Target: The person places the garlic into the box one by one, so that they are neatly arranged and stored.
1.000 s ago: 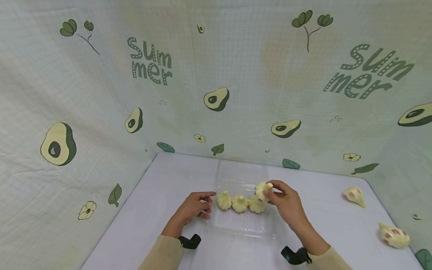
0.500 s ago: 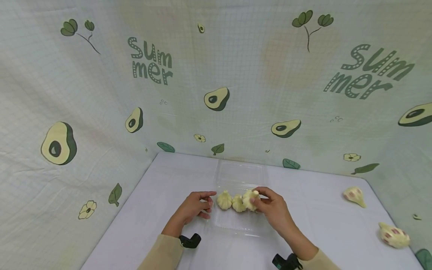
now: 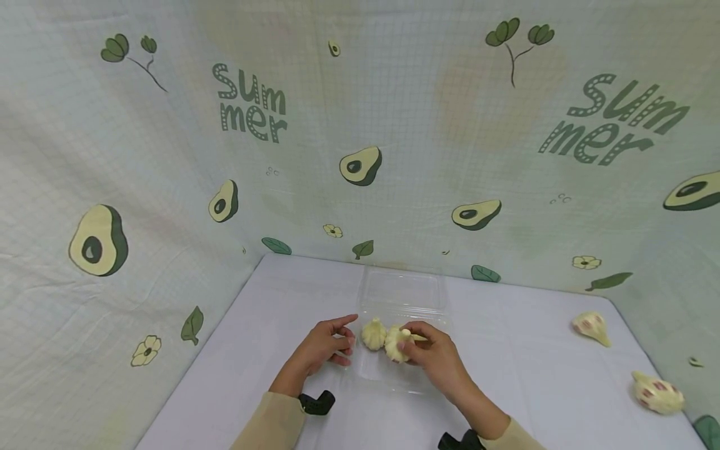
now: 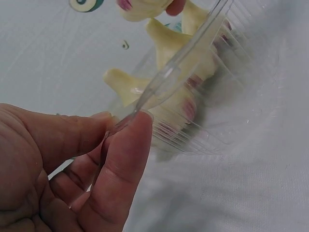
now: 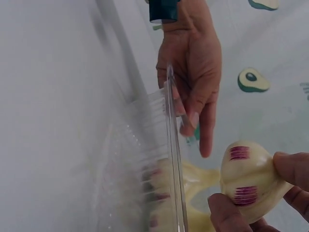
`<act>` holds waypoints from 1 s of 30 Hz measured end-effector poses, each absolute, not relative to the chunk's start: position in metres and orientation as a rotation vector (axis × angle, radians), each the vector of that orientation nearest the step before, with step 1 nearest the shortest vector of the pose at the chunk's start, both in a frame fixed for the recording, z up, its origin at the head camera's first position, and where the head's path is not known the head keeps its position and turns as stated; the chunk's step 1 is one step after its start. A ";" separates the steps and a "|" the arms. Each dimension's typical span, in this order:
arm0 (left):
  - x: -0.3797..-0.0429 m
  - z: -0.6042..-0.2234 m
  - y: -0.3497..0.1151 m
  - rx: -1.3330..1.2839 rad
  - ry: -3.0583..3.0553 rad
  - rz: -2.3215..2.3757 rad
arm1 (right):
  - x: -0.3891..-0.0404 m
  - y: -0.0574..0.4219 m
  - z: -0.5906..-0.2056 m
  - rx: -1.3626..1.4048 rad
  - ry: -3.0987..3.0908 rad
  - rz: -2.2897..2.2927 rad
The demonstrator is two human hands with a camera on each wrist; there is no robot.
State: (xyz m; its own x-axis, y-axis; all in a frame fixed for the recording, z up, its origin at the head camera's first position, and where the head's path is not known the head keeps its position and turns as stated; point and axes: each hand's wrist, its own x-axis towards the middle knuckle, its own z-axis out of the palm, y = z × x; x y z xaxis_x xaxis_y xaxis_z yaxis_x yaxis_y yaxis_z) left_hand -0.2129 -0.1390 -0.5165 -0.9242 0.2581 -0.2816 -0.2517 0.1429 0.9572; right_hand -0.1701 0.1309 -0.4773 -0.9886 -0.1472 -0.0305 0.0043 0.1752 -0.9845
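In the head view a clear plastic container (image 3: 388, 380) lies on the table. My left hand (image 3: 326, 344) is at its left side; in the left wrist view the thumb and a finger pinch its rim (image 4: 166, 79). My right hand (image 3: 441, 359) holds a garlic bulb (image 3: 397, 345) by its side, above the container. That held bulb (image 5: 253, 179) shows purple streaks in the right wrist view. Inside the container sit more garlic bulbs in a row: the leftmost (image 3: 374, 334) shows fully, while the others are mostly covered by the right hand and its bulb.
The container's transparent lid (image 3: 400, 289) lies folded back behind it. Two more garlic bulbs rest at the table's right side, one farther back (image 3: 590, 326) and one nearer (image 3: 658, 394). Printed cloth (image 3: 416, 187) hangs behind the table and along both sides.
My right hand has carried its garlic bulb leftward and slightly nearer, from over the right bulb to over the middle one. The left hand has stayed almost still at the container's edge.
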 end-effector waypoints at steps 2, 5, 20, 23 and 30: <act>-0.213 -0.517 -0.139 0.003 2.046 1.843 | -0.169 0.127 -0.479 -0.163 2.293 -1.943; -0.212 -0.517 -0.139 0.004 2.045 1.852 | -0.167 0.121 -0.483 -0.195 2.278 -1.944; -0.212 -0.518 -0.139 0.032 2.046 1.851 | -0.163 0.101 -0.500 -0.331 2.325 -1.880; -0.213 -0.518 -0.139 0.025 2.044 1.849 | -0.165 0.100 -0.502 -0.333 2.342 -1.860; -0.212 -0.518 -0.138 0.030 2.042 1.853 | -0.168 0.098 -0.506 -0.380 2.365 -1.808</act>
State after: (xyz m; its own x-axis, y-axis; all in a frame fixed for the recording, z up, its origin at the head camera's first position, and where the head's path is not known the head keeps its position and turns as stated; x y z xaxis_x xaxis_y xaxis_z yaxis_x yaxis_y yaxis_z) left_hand -0.2124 -0.1384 -0.5175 -0.9270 0.2672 -0.2631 -0.2360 0.1295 0.9631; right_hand -0.1683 0.0978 -0.5055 -0.9583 -0.2827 0.0415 -0.1143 0.2461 -0.9625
